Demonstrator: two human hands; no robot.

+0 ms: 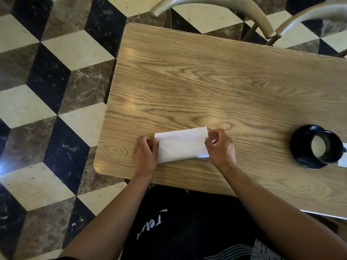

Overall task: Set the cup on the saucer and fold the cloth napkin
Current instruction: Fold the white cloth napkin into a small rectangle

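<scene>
Because the napkin [181,145] has to be folded squarely, both hands work at its short ends, low in the middle of the frame, close to the near edge of the table [216,81]. The left hand [145,153] is curled at the napkin's left end, thumb on top and fingers tucked at the edge, a narrow pinch that seems to pin the layers flat so they do not slide. The right hand [220,147] closes on the right end, fingertips bunched over the stacked edges near the upper right corner, apparently lining them up or pressing the crease; whether it lifts the cloth or only presses it I cannot tell.

The napkin itself is white, already a compact rectangle of several layers, longer left to right, tilted slightly so its right end sits higher in the frame. Faint wrinkles cross its top face, and its right corner shows layered edges.

Farther right, at the frame's right edge, the black cup [325,148] stands on the black saucer [302,145], pale inside, so that part of the task looks done. Beyond the table, at the upper right, two curved chair backs [216,8] stand over the chequered floor [47,76].
</scene>
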